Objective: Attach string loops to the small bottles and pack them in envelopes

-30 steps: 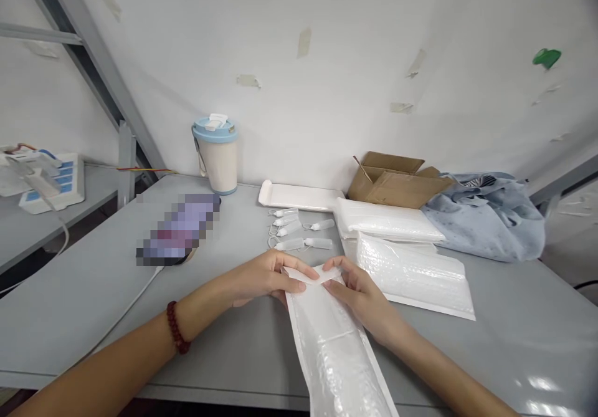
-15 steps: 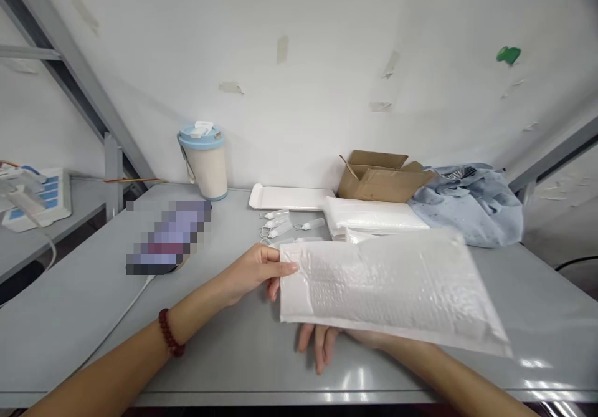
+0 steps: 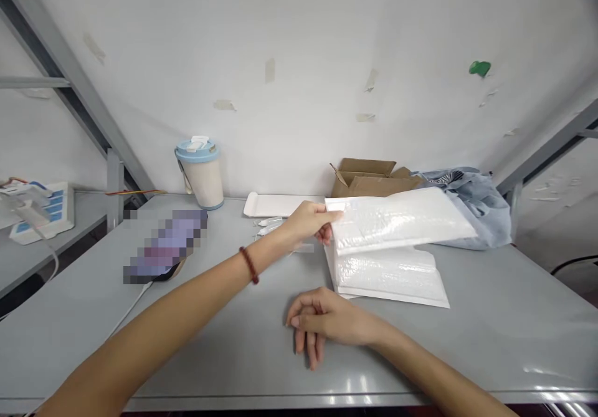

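Observation:
My left hand pinches a white bubble mailer by its left edge, thumb on top, and holds it raised over the back right of the table. Under it lie more white bubble mailers, overlapping each other and partly hidden. My right hand rests on the grey table in front of them, loosely curled with the fingers apart and nothing in it. Several small white tube-like pieces with thin loops lie behind my left forearm, partly covered.
An opened cardboard box and a bundle of light blue cloth stand along the wall. A long white tray-like piece lies nearby. To the left are a lidded cup, a blurred-out phone with a cable, and a power strip.
My left hand has carried the bubble mailer away from me and to the right, over the other mailers. My right hand, formerly beneath the mailer, now shows uncovered on the table.

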Motion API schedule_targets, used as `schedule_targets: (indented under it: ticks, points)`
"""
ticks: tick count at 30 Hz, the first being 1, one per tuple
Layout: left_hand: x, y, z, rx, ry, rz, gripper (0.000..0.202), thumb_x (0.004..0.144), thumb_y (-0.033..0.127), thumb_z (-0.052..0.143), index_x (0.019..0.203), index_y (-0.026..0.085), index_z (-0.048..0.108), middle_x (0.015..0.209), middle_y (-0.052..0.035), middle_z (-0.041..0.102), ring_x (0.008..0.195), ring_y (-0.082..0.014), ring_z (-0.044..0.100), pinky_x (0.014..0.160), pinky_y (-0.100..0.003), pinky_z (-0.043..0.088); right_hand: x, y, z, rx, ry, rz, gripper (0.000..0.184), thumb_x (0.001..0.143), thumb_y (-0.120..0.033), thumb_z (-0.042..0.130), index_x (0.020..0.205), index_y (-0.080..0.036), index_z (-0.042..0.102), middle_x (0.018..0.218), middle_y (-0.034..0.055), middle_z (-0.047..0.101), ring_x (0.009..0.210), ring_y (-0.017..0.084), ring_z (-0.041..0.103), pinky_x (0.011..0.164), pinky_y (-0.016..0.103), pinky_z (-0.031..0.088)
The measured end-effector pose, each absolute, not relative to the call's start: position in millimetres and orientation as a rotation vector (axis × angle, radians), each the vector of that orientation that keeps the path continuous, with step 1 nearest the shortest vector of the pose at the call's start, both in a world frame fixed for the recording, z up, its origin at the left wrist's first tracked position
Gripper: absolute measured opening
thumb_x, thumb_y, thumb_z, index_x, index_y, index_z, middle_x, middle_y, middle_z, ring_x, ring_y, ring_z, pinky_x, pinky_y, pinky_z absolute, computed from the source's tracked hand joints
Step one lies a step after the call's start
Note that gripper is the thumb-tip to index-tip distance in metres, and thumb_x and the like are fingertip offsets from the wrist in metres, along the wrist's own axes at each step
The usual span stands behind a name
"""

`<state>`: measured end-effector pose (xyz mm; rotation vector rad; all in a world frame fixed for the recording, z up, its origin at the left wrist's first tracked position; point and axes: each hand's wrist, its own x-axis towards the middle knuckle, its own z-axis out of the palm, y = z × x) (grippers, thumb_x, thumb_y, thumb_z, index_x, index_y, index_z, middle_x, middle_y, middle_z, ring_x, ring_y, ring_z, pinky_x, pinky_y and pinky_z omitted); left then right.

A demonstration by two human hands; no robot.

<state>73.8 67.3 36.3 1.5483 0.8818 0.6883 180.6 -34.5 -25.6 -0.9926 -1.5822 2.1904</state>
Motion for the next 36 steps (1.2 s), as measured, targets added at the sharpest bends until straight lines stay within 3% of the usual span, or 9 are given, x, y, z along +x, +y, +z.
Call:
schedule_targets:
  ticks: [3, 7, 9, 12, 14, 20, 25, 31, 36]
  points:
    - [91.3, 94.7, 33.1, 1.596, 0.957, 0.632, 0.036, 0.083, 0.04, 0.057, 0.059, 0.013, 0.054, 0.055, -0.0069, 0.061, 0.049, -0.0123, 0.059, 0.052, -0.026, 0.048, 185.2, -27.8, -20.8, -1.049, -1.561, 2.097, 0.044, 0.075, -0.057, 0.061, 0.082, -0.015, 0.052, 0.061, 0.0, 0.063, 0.043, 0.01, 0.06, 0.042, 0.019, 0.044]
    - [74.4, 113.7, 23.2, 1.741, 1.151, 0.695, 0.039, 0.091, 0.04, 0.036, 0.079, 0.01, 0.059, 0.074, -0.0133, 0.069, 0.059, -0.0163, 0.065, 0.053, -0.027, 0.048, 191.5, -23.1, -13.0, -1.096, -1.5, 1.971, 0.044, 0.076, -0.058, 0.059, 0.08, -0.014, 0.051, 0.061, 0.0003, 0.063, 0.043, 0.01, 0.06, 0.041, 0.019, 0.045]
    - [51.5, 120.7, 20.5, 1.869, 1.288, 0.712, 0.031, 0.087, 0.036, 0.044, 0.081, 0.011, 0.061, 0.075, -0.0125, 0.07, 0.061, -0.0186, 0.065, 0.054, -0.029, 0.047, 193.0, -24.1, -8.3, -1.078, -1.49, 1.95, 0.041, 0.078, -0.054, 0.06, 0.081, -0.014, 0.051, 0.061, 0.0001, 0.063, 0.042, 0.01, 0.06, 0.041, 0.018, 0.045]
    - [16.9, 131.0, 17.5, 2.119, 1.438, 0.663, 0.011, 0.072, 0.025, 0.063, 0.075, 0.014, 0.064, 0.079, -0.0095, 0.069, 0.083, -0.0255, 0.063, 0.072, -0.033, 0.047, 193.6, -28.4, -3.1, -1.029, -1.517, 1.958, 0.036, 0.08, -0.05, 0.06, 0.082, -0.014, 0.053, 0.06, -0.0005, 0.063, 0.041, 0.009, 0.059, 0.04, 0.018, 0.044]
    - [2.4, 136.1, 13.8, 2.261, 1.468, 0.581, 0.009, 0.068, 0.021, 0.068, 0.075, 0.016, 0.067, 0.084, -0.0083, 0.069, 0.093, -0.0272, 0.061, 0.08, -0.035, 0.045, 193.9, -31.1, -2.0, -0.997, -1.567, 1.996, 0.036, 0.08, -0.05, 0.059, 0.08, -0.014, 0.053, 0.06, -0.001, 0.062, 0.041, 0.008, 0.058, 0.04, 0.018, 0.044]
    - [2.1, 142.4, -0.4, 2.504, 1.467, 0.364, 0.02, 0.088, 0.031, 0.056, 0.098, 0.015, 0.062, 0.104, -0.0068, 0.063, 0.095, -0.02, 0.06, 0.085, -0.041, 0.048, 195.3, -32.1, -4.9, -1.021, -1.768, 2.07, 0.032, 0.082, -0.045, 0.059, 0.08, -0.013, 0.055, 0.06, -0.0021, 0.06, 0.041, 0.006, 0.056, 0.042, 0.017, 0.045]
    - [6.8, 147.8, -5.7, 2.576, 1.45, 0.298, 0.025, 0.09, 0.032, 0.054, 0.11, 0.016, 0.058, 0.112, -0.0081, 0.06, 0.096, -0.0199, 0.06, 0.082, -0.04, 0.051, 194.9, -30.6, -5.2, -1.048, -1.767, 2.046, 0.031, 0.082, -0.044, 0.058, 0.08, -0.014, 0.054, 0.06, -0.0023, 0.06, 0.04, 0.006, 0.056, 0.041, 0.017, 0.044]
    - [-0.8, 156.7, -0.6, 2.607, 1.462, 0.312, 0.024, 0.09, 0.033, 0.054, 0.106, 0.015, 0.06, 0.106, -0.0066, 0.062, 0.09, -0.0181, 0.061, 0.079, -0.038, 0.052, 195.5, -31.0, -4.7, -1.056, -1.745, 2.02, 0.033, 0.082, -0.047, 0.058, 0.08, -0.014, 0.054, 0.061, -0.0018, 0.06, 0.041, 0.006, 0.056, 0.042, 0.017, 0.044]
    - [-14.1, 160.1, 15.2, 2.642, 1.505, 0.44, 0.016, 0.085, 0.022, 0.054, 0.079, 0.015, 0.067, 0.089, -0.009, 0.066, 0.091, -0.0229, 0.059, 0.079, -0.035, 0.046, 197.1, -30.2, -7.7, -1.055, -1.746, 1.994, 0.03, 0.083, -0.043, 0.057, 0.082, -0.014, 0.055, 0.062, -0.0016, 0.06, 0.041, 0.006, 0.056, 0.042, 0.017, 0.044]
